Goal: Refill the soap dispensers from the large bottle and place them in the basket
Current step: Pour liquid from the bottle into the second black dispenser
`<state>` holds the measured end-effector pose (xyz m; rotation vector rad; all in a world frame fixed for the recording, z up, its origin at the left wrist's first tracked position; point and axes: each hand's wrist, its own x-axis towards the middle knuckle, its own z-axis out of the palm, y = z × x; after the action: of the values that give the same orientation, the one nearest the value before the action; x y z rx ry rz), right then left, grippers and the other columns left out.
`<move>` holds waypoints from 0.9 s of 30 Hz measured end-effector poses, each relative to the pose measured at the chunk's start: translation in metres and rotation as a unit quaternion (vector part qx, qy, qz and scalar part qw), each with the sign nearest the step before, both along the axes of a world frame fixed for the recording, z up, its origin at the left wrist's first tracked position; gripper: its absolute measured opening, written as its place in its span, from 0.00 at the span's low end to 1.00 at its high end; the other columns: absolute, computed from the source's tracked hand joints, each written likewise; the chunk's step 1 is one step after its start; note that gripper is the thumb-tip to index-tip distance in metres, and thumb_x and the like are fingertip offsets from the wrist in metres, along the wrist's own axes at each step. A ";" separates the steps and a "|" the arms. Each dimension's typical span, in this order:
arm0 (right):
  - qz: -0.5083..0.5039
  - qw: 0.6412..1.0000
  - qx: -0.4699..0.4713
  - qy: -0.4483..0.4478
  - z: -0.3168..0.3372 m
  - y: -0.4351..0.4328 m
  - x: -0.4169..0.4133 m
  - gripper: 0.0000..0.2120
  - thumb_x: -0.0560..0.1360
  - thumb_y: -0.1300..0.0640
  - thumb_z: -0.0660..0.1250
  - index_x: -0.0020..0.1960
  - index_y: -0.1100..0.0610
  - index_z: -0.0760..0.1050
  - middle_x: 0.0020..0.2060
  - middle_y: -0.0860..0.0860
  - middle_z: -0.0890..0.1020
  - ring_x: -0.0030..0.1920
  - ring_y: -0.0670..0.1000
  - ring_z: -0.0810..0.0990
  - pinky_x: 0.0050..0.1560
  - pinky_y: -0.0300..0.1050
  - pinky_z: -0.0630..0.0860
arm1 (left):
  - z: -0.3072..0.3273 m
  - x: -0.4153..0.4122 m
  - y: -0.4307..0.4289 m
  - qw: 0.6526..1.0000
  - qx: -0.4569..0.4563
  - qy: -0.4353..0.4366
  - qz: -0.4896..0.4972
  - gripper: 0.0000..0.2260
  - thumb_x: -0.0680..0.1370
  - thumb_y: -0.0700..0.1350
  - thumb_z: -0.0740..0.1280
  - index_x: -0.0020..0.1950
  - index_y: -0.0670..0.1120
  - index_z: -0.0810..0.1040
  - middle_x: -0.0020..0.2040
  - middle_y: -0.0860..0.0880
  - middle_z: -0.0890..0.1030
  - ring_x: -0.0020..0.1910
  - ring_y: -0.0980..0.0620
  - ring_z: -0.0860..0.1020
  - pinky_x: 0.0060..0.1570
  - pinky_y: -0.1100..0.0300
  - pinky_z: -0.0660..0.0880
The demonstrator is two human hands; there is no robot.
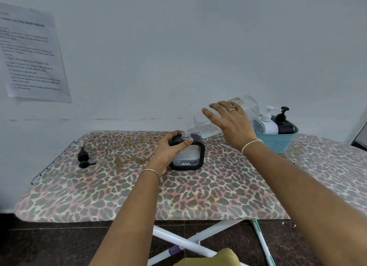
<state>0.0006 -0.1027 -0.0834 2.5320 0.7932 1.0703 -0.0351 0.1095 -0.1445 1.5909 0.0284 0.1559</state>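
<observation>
A black-framed clear soap dispenser point(191, 156) stands uncapped on the leopard-print board point(119, 196). My left hand point(170, 150) grips its upper left side, thumb by the open neck. My right hand point(228, 120) holds the large clear bottle point(202, 124) tilted on its side, its mouth right over the dispenser's neck. A little liquid lies in the lower part of the large bottle. The black pump head point(84, 158) lies on the board at the far left. A teal basket point(278, 140) at the back right holds a white dispenser point(267, 124) and a black dispenser point(284, 123).
A printed sheet point(29, 55) hangs on the pale wall at the left. The board's wire rack point(51, 160) edges its left end. White crossed legs point(190, 240) show below the front edge, over a dark floor.
</observation>
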 end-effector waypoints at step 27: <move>0.017 0.998 -0.037 -0.038 0.008 0.000 -0.001 0.32 0.65 0.73 0.64 0.68 0.56 0.71 0.60 0.60 0.77 0.58 0.61 0.77 0.60 0.55 0.72 | 0.000 0.000 0.000 1.000 0.001 0.010 0.005 0.21 0.67 0.50 0.78 0.57 0.53 0.78 0.53 0.56 0.79 0.55 0.56 0.78 0.62 0.54 0.74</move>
<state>-0.0004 -0.1024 -0.0751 2.4085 0.8420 1.1201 -0.0353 0.1093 -0.1447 1.5950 0.0507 0.1479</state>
